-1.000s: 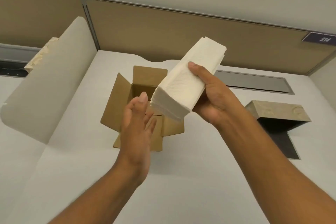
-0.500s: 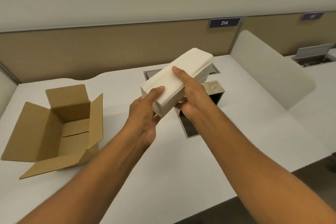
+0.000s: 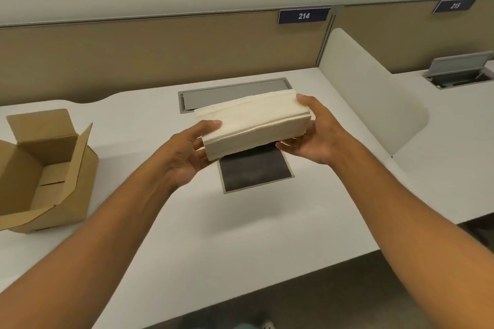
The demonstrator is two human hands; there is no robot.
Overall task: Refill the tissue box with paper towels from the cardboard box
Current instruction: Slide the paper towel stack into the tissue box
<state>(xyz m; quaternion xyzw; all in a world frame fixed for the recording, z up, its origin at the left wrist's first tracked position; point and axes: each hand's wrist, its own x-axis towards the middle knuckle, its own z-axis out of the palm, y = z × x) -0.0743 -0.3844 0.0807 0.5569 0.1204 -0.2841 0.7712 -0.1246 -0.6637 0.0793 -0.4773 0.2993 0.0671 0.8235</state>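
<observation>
Both the left hand [image 3: 187,157] and right hand [image 3: 318,133] clasped the paper towels [image 3: 254,125] endwise above the dark tissue box [image 3: 256,171] on the counter [image 3: 187,235]; keeping the stack level and square would likely seat it cleanly.

Both arms outstretched, left hand [image 3: 187,156] and right hand [image 3: 318,133] facing — each clasping one end of a held stack

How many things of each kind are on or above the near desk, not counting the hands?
Cardboard box: 1
Stack of paper towels: 1
Dark panel lying flat under the stack: 1
Grey hatch set in the desk: 1
Total: 4
</observation>
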